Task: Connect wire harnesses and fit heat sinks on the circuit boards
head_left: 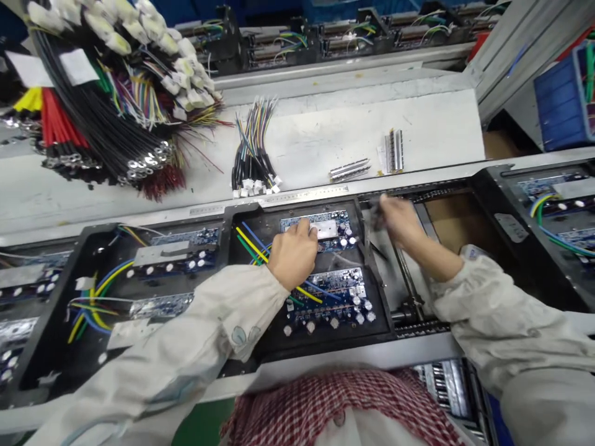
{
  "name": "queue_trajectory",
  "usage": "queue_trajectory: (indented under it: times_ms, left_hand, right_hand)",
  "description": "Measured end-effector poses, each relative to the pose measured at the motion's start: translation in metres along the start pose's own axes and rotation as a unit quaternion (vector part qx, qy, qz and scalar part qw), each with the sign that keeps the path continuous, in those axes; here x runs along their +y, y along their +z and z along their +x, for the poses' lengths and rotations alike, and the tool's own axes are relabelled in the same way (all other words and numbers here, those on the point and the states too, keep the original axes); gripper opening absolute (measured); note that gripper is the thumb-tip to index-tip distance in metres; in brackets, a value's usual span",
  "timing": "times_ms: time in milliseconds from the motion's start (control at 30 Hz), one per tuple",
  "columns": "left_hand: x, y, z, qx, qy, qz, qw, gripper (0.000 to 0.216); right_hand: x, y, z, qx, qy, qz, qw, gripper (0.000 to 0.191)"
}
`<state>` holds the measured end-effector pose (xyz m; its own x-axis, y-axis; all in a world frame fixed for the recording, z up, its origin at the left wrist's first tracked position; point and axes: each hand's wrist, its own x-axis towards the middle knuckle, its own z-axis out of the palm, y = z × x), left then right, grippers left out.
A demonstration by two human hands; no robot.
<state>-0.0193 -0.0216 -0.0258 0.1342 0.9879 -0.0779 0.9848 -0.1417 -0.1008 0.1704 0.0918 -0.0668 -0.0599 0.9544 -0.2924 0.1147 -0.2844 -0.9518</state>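
My left hand (295, 253) is curled over the upper circuit board (341, 241). Its fingers close on the left end of a pale metal plate (325, 229) there. The board sits in a black tray (260, 344), above a lower circuit board (325, 303) with round capacitors. Yellow, green and blue wires (248, 238) pass beneath my left hand. Just beyond the tray's right edge is my right hand (398, 220), blurred by motion. Its fingers look closed around a dark, smeared thing (374, 214) whose kind I cannot make out.
Neighbouring trays with wired boards (162, 254) line the conveyor (409, 272). Behind lie a cable bundle with white connectors (255, 155), metal strips (349, 170) and a big hanging wire harness bunch (88, 118). A blue bin (562, 102) stands at right.
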Motion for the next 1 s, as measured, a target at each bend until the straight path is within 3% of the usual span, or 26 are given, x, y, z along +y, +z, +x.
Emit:
queue_trajectory:
  times_ms: [33, 100, 233, 333, 467, 633, 867, 1000]
  left_hand:
    - [0.001, 0.002, 0.0, 0.01, -0.001, 0.01, 1.0, 0.029]
    - [0.003, 0.006, -0.001, 0.04, 0.008, 0.034, 0.999, 0.029]
    - [0.005, 0.014, 0.0, 0.114, 0.051, 0.086, 0.988, 0.026]
    - [0.007, 0.016, 0.003, 0.164, 0.083, 0.12, 0.976, 0.022]
    - [0.008, 0.017, 0.005, 0.22, 0.099, 0.152, 0.958, 0.018]
    - [0.007, 0.019, 0.005, 0.244, 0.102, 0.161, 0.951, 0.015]
    - [0.008, 0.021, 0.005, 0.255, 0.103, 0.163, 0.947, 0.016]
    - [0.007, 0.023, 0.005, 0.251, 0.103, 0.155, 0.95, 0.017]
  right_hand:
    - [0.01, 0.003, -0.003, -0.015, 0.104, 0.053, 0.993, 0.034]
    - [0.026, 0.014, -0.011, -0.078, 0.236, 0.125, 0.96, 0.043]
    - [0.041, 0.028, -0.019, -0.194, 0.371, 0.271, 0.867, 0.06]
    - [0.041, 0.026, -0.018, -0.223, 0.388, 0.323, 0.834, 0.063]
    - [0.038, 0.024, -0.018, -0.231, 0.394, 0.347, 0.819, 0.062]
    - [0.036, 0.025, -0.019, -0.228, 0.393, 0.338, 0.824, 0.063]
    - [0.043, 0.026, -0.019, -0.204, 0.357, 0.311, 0.857, 0.056]
    - [0.047, 0.021, -0.016, -0.223, 0.356, 0.287, 0.861, 0.058]
